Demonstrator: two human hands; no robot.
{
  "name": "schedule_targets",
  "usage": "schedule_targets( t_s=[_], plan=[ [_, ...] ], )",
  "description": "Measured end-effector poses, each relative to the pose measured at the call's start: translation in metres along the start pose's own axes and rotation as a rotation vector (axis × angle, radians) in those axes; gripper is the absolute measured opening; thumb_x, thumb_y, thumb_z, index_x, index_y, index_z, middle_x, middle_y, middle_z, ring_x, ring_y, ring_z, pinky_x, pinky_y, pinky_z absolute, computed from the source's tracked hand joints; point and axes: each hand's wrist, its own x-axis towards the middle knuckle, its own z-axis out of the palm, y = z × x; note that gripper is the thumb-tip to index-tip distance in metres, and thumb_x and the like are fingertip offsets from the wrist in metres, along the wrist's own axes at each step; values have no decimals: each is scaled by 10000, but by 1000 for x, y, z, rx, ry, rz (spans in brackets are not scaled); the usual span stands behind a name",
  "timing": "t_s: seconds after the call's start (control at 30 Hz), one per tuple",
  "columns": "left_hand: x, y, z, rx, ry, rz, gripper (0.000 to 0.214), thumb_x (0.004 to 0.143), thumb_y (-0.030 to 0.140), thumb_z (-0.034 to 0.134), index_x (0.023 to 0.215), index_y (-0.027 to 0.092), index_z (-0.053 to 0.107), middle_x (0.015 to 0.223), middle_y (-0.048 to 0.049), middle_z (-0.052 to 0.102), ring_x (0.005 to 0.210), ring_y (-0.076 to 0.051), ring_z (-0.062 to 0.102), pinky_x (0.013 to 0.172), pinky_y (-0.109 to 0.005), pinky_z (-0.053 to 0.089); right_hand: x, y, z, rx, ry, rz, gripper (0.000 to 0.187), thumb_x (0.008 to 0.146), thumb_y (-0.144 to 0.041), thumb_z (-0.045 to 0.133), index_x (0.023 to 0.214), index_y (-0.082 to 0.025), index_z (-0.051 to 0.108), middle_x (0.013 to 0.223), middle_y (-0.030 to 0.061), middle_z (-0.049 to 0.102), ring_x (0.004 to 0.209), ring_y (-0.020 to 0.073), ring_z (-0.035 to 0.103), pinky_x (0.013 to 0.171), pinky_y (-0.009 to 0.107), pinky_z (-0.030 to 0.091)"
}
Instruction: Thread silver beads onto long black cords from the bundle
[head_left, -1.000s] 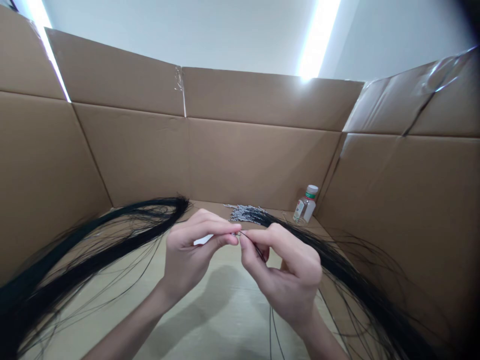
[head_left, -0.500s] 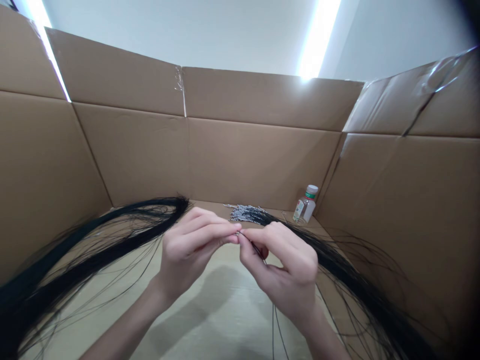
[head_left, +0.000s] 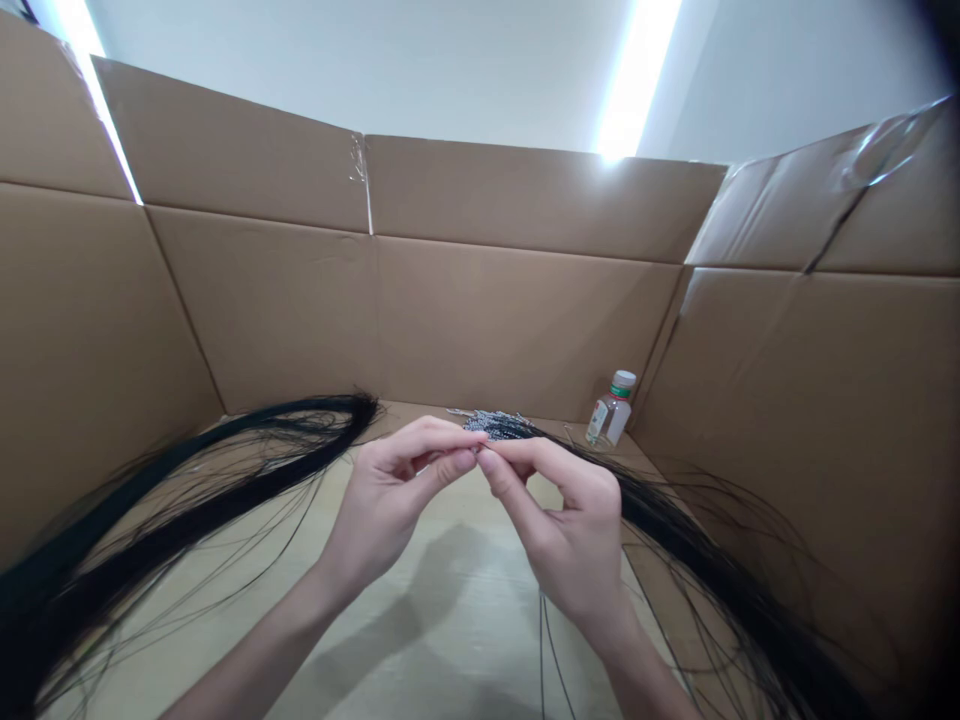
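My left hand (head_left: 394, 500) is closed in a pinch, its thumb and forefinger meeting the right fingertips. Whatever sits between the left fingers is tiny and mostly covered. My right hand (head_left: 566, 520) pinches a thin dark cord, most of it hidden by the hand. Two strands of the cord (head_left: 541, 650) hang below the right palm. Behind the fingertips lies a bundle of black cords (head_left: 690, 540) that runs off to the right, with silvery beaded-looking ends (head_left: 499, 424).
On the left, a thick bundle of long black cords (head_left: 225, 515) bends back on itself, with loose strands straying over the pale tabletop (head_left: 420, 640). A clear bottle (head_left: 610, 412) with a white cap stands in the back right corner. Cardboard walls (head_left: 517, 320) surround the work area.
Both hands have turned and risen slightly, and the left thumb now shows in front. The small piece at the fingertips is more covered. The hanging strands have shifted slightly left.
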Motion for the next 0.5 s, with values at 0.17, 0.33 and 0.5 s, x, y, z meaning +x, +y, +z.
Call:
schedule_targets(
  t_s=[0.17,0.33,0.5],
  plan=[
    [1,-6,-1,-101,89,-51,122,852,264,830,945,342,822,910,53,790,850,-88,739,733,-117,578,3,-1,-2,59,-27,39,100,964,-208,699,920,-233,784,878,-33,789,793,110,719,747,235,542],
    [2,-7,-2,-122,121,-50,143,855,275,831,989,313,797,899,43,793,842,-83,745,731,-108,577,5,-2,-5,60,-18,46,130,970,-191,689,999,-246,803,959,-6,773,888,129,706,804,258,549],
    [3,-5,-3,-101,131,-27,114,870,274,816,975,269,772,896,23,789,850,-102,747,761,-141,590,4,-6,-8,105,70,123,83,913,-223,761,984,-263,750,841,-54,731,773,98,658,734,217,536]
  ],
)
